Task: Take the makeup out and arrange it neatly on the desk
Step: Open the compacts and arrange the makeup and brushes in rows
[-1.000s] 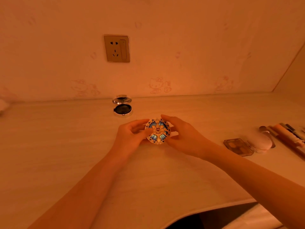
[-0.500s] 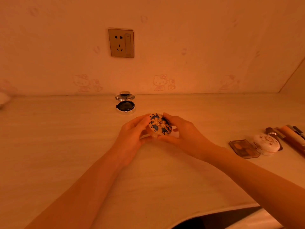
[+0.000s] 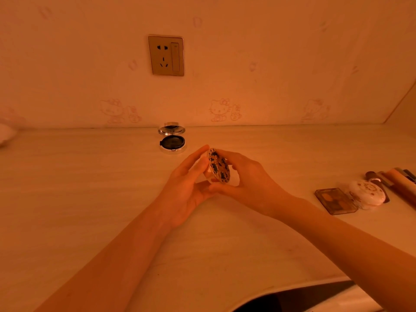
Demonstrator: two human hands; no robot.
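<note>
While both hands' fingers pinch one patterned compact [image 3: 218,165], left hand [image 3: 188,185], right hand [image 3: 249,183], one open compact [image 3: 172,140] behind.

Single head cam, wide-angle, looking forward and down across the desk [image 3: 90,221] toward the back wall [image 3: 270,64]. Close range: both forearms enter from the bottom edge, grip sits just below frame center. Wall socket [image 3: 166,55] straight above and behind the grip. No second view.

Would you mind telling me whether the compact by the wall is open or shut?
Open: the compact has its mirrored lid raised behind a dark pan.
</note>
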